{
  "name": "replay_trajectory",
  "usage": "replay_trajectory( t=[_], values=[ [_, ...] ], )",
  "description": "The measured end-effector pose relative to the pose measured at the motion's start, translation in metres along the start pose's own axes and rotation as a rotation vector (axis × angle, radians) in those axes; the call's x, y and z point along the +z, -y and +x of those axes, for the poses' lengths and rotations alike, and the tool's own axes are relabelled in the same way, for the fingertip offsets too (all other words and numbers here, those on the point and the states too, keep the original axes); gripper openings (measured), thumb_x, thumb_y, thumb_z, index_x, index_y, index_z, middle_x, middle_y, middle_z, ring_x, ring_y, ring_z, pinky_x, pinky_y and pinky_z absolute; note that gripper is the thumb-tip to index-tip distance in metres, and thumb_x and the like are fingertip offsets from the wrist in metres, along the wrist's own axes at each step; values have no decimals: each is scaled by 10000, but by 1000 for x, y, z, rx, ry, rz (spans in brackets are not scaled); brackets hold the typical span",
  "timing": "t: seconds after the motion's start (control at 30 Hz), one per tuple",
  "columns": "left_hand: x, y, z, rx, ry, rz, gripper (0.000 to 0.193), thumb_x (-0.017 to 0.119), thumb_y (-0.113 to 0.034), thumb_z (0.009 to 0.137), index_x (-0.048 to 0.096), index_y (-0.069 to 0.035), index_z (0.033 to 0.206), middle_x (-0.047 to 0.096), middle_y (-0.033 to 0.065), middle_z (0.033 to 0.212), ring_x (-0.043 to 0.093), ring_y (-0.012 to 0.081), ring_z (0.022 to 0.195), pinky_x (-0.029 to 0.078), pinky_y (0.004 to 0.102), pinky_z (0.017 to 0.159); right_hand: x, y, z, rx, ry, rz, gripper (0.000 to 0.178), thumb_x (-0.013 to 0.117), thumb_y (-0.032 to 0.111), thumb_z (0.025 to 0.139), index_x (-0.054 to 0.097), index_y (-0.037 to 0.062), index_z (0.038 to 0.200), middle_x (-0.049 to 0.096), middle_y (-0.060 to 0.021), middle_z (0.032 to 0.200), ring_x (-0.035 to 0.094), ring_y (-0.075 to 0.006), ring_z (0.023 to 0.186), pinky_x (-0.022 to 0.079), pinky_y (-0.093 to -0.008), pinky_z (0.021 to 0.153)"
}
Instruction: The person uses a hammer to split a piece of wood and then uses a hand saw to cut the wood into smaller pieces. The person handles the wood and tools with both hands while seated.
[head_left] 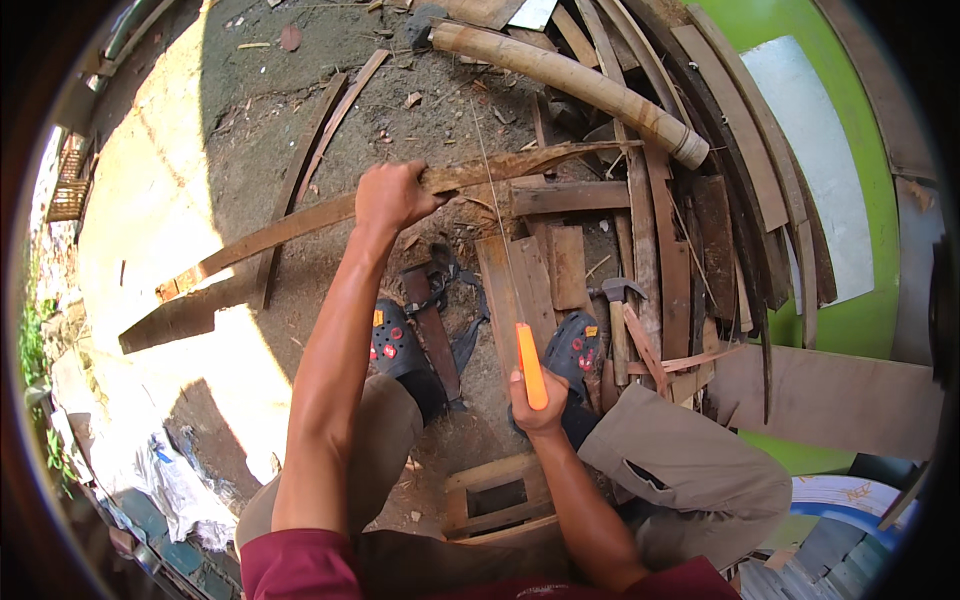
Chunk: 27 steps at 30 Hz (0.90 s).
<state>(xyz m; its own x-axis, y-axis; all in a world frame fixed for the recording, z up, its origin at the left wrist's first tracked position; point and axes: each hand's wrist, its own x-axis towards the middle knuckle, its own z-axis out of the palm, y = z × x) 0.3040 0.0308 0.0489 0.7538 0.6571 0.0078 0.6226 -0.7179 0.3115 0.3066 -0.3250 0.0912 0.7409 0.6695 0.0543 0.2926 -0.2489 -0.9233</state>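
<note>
A long, rough wooden board [290, 228] lies slantwise across the middle, its right end over the pile of scrap wood. My left hand [392, 197] is closed round it from above. In my right hand [540, 402], nearer to me, is the orange handle of a handsaw [532, 368]. Seen almost edge-on, the thin blade runs away from me and crosses the board just right of my left hand. How deep its teeth sit in the wood cannot be made out. Short planks [512, 275] lie on the ground below the blade, between my shoes.
A hammer [620, 330] rests by my right shoe [572, 345]. Scrap planks [675, 235] and a bamboo pole [580, 88] crowd the right side, before a green wall [880, 200]. A dark strap-like thing [432, 315] lies by my left shoe [392, 340]. Close in is a wooden frame [460, 505].
</note>
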Motion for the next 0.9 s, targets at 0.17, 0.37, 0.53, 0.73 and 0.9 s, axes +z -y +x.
replay_trajectory(
  t=[0.17, 0.37, 0.53, 0.73, 0.9],
  values=[
    [-8, -14, -19, -25, 31, -12, 620, 791, -702, 680, 731, -105, 835, 706, 158, 699, 704, 371, 738, 568, 473, 724, -11, 16, -16, 55, -14, -2, 121, 671, 54, 858, 615, -27, 788, 590, -164, 632, 630, -312, 541, 472, -387, 522],
    [43, -18, -8, -109, 410, 113, 603, 834, -496, 748, 642, -137, 1193, 724, 137, 1123, 668, 331, 1091, 463, 466, 994, -1, -12, -10, 313, 8, -10, 267, 699, 186, 934, 603, -18, 791, 557, -157, 598, 565, -240, 532, 441, -393, 545],
    [45, 10, -27, -55, 354, 107, 808, 863, -349, 750, 462, -118, 1413, 552, 129, 1397, 478, 309, 1370, 370, 489, 1117, 10, 3, 2, 217, 10, 9, 307, 738, 251, 915, 608, -15, 833, 588, -175, 646, 605, -298, 579, 452, -412, 564],
    [39, 21, -45, 23, 318, 12, 838, 841, -325, 771, 415, -117, 1462, 522, 156, 1443, 435, 340, 1410, 276, 514, 1221, 2, 8, -8, 134, 50, -125, 445, 771, 395, 890, 613, -21, 881, 620, -217, 848, 619, -398, 783, 496, -471, 717],
    [25, 10, -32, -17, 583, 234, 929, 820, -335, 809, 289, -110, 1537, 497, 190, 1475, 461, 355, 1393, 375, 517, 1159, -25, 36, 57, 355, 471, -588, 662, 576, 609, 959, 702, -40, 931, 687, -274, 958, 668, -464, 934, 530, -519, 815]
  ],
)
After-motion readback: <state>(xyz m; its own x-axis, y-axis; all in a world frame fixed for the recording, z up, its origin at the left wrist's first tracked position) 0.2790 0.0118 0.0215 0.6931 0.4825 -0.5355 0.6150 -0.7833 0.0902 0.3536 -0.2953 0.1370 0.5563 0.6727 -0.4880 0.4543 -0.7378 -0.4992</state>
